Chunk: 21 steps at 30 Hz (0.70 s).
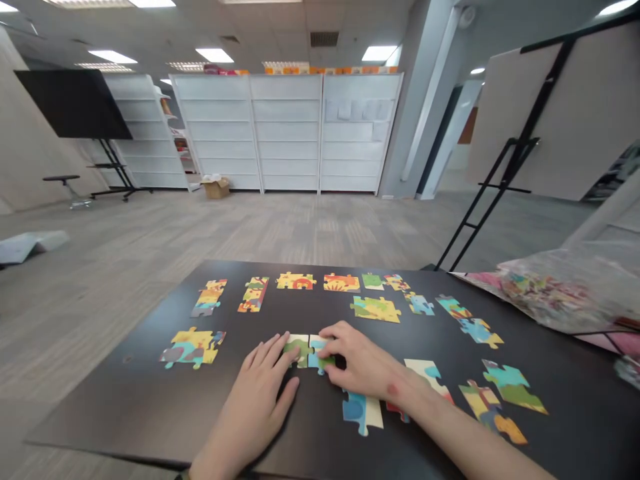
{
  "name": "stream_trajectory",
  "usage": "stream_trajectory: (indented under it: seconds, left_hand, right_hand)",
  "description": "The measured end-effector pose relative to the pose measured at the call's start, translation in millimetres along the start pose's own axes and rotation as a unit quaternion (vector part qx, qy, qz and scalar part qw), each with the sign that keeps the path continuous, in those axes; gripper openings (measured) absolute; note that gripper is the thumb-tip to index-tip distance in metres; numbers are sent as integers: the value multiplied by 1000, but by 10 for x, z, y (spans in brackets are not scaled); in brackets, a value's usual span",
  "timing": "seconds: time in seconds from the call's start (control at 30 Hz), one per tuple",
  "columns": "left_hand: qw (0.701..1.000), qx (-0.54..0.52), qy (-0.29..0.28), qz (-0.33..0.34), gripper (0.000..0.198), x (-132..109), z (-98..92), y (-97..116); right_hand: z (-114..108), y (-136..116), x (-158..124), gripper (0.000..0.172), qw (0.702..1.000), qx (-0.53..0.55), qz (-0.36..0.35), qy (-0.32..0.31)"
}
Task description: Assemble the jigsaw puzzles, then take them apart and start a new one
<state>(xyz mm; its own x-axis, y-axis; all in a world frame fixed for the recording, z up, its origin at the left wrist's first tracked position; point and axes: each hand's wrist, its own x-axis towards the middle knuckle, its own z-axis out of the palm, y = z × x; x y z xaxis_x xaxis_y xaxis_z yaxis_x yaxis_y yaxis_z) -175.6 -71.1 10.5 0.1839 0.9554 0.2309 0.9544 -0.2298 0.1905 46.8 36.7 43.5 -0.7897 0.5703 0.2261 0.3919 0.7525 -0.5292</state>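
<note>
Under the fingertips, two jigsaw pieces sit butted together on the dark table — the left hand and right hand lie half-open, pressing from either side, seemingly to hold the join, not gripping.

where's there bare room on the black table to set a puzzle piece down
Bare black tabletop lies front-left, below the multicoloured jigsaw chunk and left of the left hand. A narrower strip runs between the top row of jigsaw pieces and the hands. It's crowded around the right hand and the loose jigsaw pieces at front right.
</note>
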Motion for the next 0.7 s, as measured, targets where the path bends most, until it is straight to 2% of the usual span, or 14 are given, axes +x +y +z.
stream_trajectory:
  seconds: [0.7]
  left_hand:
    - [1000, 18, 4, 12, 43, -12, 9, -4]
  right_hand:
    - [-59, -69, -50, 23, 998, -51, -19, -36]
